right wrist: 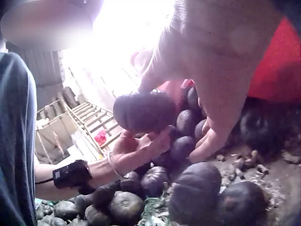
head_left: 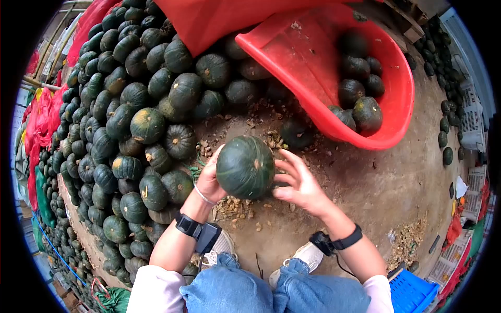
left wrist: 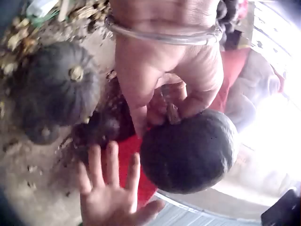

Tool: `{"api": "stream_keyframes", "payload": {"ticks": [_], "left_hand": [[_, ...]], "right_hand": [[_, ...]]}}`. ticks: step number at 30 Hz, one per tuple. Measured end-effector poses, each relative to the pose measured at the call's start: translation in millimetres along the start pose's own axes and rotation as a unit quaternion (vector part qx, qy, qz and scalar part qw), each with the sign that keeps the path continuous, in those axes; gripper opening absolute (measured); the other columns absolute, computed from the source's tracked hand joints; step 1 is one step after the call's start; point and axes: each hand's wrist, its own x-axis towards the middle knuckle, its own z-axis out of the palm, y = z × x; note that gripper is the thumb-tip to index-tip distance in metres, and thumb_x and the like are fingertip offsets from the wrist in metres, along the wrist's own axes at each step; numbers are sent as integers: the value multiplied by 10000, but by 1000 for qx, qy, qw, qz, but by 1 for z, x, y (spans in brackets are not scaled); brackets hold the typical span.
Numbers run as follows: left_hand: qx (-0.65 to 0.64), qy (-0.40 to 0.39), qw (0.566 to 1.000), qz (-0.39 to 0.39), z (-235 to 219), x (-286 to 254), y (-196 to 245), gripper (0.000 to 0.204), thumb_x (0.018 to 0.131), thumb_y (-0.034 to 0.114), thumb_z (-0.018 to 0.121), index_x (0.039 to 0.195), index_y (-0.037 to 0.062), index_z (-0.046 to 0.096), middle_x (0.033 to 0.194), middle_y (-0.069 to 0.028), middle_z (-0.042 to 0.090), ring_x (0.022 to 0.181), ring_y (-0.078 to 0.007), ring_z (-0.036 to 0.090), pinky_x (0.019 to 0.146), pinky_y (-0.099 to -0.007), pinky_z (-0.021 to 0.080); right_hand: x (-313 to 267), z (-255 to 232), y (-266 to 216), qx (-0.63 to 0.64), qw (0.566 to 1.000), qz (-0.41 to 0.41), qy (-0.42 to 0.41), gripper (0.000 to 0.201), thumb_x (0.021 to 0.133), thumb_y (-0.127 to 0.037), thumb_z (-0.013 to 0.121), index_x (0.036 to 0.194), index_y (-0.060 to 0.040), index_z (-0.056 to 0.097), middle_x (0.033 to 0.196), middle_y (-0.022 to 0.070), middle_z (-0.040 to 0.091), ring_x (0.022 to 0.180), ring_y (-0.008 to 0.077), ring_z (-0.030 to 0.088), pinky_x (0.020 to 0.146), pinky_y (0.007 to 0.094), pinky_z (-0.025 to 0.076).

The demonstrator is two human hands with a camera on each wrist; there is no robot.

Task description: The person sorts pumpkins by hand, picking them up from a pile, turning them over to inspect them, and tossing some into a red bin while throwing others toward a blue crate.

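My left hand (head_left: 209, 180) holds up a dark green pumpkin (head_left: 245, 168) in front of my knees. In the left wrist view, the left hand's fingers (left wrist: 190, 101) pinch the pumpkin's stem (left wrist: 173, 113). My right hand (head_left: 302, 188) is beside the pumpkin's right side, fingers spread and holding nothing. Its open palm (left wrist: 110, 205) faces the pumpkin in the left wrist view. From the right wrist, the pumpkin (right wrist: 146, 112) shows just above the left hand's fingers. Another dark pumpkin (head_left: 297, 133) sits on the floor just beyond.
A large pile of pumpkins (head_left: 148, 125) fills the left side. At the back right, a tilted red tub (head_left: 302, 62) holds several pumpkins. Dry debris (head_left: 235, 208) lies on the floor near my shoes. A blue crate (head_left: 409, 292) stands at lower right, white crates (head_left: 472, 120) along the right.
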Motion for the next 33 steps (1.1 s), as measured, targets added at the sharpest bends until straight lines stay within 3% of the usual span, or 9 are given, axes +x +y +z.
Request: {"api": "stream_keyframes", "payload": {"ticks": [9, 11, 13, 15, 17, 19, 24, 31, 33], "left_hand": [[-146, -21, 986, -81, -10, -19, -14, 388, 997, 265, 388, 1226, 5, 563, 1224, -157, 613, 1073, -280, 620, 941, -429, 512], [166, 48, 984, 33, 16, -17, -11, 424, 999, 306, 395, 1279, 13, 521, 1243, -144, 585, 1131, -260, 576, 1010, -394, 449], [509, 60, 849, 126, 29, -20, -22, 446, 999, 347, 407, 1287, 25, 517, 1244, -131, 572, 1163, -239, 538, 1030, -366, 407], [542, 29, 824, 162, 25, -13, -43, 417, 1019, 341, 387, 1290, 51, 514, 1196, -142, 574, 1109, -261, 557, 995, -367, 414], [462, 55, 883, 59, 43, -16, -44, 422, 1007, 352, 404, 1263, 43, 532, 1243, -144, 568, 1174, -260, 516, 1039, -371, 378], [585, 90, 798, 109, 43, -17, -59, 400, 1005, 335, 417, 1246, 39, 537, 1218, -161, 569, 1154, -287, 527, 1017, -375, 387], [429, 120, 890, 102, 37, -10, -64, 362, 1012, 275, 425, 995, -3, 657, 952, -96, 669, 909, -200, 622, 874, -330, 475], [419, 189, 869, 181, 44, -7, -61, 465, 1027, 371, 424, 847, 2, 642, 721, -32, 613, 704, -138, 581, 723, -285, 485], [354, 195, 909, 107, 45, -9, -52, 470, 1014, 412, 439, 828, 26, 632, 695, -14, 589, 666, -109, 541, 658, -258, 453]], "right_hand": [[-1, 50, 6, -149, 985, -84, -2, 1097, 671, -340, 865, 1469, 13, 199, 1421, 174, 387, 1315, 266, 396, 1100, 396, 333], [-2, 57, 2, 3, 998, -60, 22, 1110, 700, -356, 851, 1481, 9, 152, 1439, 160, 357, 1334, 277, 368, 1099, 411, 335], [0, 51, 19, 223, 972, 60, 34, 1015, 774, -342, 807, 1496, -77, 145, 1421, 131, 353, 1317, 280, 376, 1074, 439, 367], [-1, 44, 27, 263, 959, 84, 57, 957, 782, -328, 803, 1479, -100, 188, 1397, 122, 371, 1293, 279, 400, 1049, 434, 397], [-6, 43, 32, 182, 976, 70, 93, 917, 786, -333, 798, 1456, -96, 219, 1380, 128, 381, 1272, 277, 423, 1028, 425, 422], [-8, 45, 37, 101, 986, 65, 118, 877, 790, -287, 782, 1445, -90, 234, 1356, 141, 395, 1252, 265, 440, 1017, 421, 432], [-18, 52, 28, 134, 989, 19, 63, 848, 716, -303, 779, 1399, -88, 326, 1351, 108, 420, 1241, 228, 437, 1042, 397, 401], [-23, 51, 25, 59, 998, -5, 24, 943, 654, -340, 815, 1409, -80, 313, 1344, 114, 421, 1222, 231, 455, 1036, 388, 395], [-26, 55, 19, -23, 999, -32, -29, 1004, 613, -300, 841, 1427, -77, 296, 1333, 111, 435, 1196, 229, 479, 1020, 380, 398]]}}
